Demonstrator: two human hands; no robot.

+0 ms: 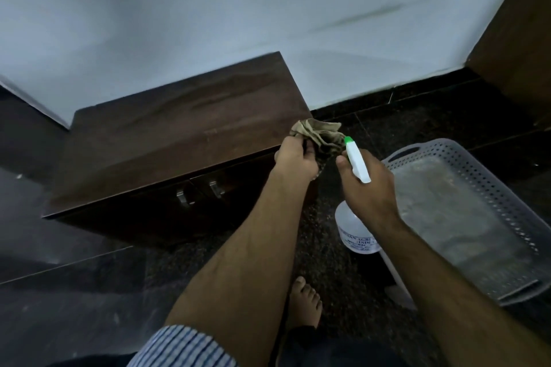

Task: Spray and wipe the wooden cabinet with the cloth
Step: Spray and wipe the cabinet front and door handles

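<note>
The cabinet (179,140) stands low against the wall, its dark top bare and facing up. Off its right front corner the cloth (317,134) is bunched in the left hand (295,158), fingers closed round it. The right hand (368,188) grips the bottle (357,226) by the neck, green nozzle aimed at the cloth, just beside it. To spray well, I'd keep the nozzle close, wet the wad evenly, then open it flat before wiping. A basket (483,188) sits to the right on the floor.

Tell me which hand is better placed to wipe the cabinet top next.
The left hand: it already holds the cloth at the cabinet corner, while the right hand grips the spray bottle.
</note>
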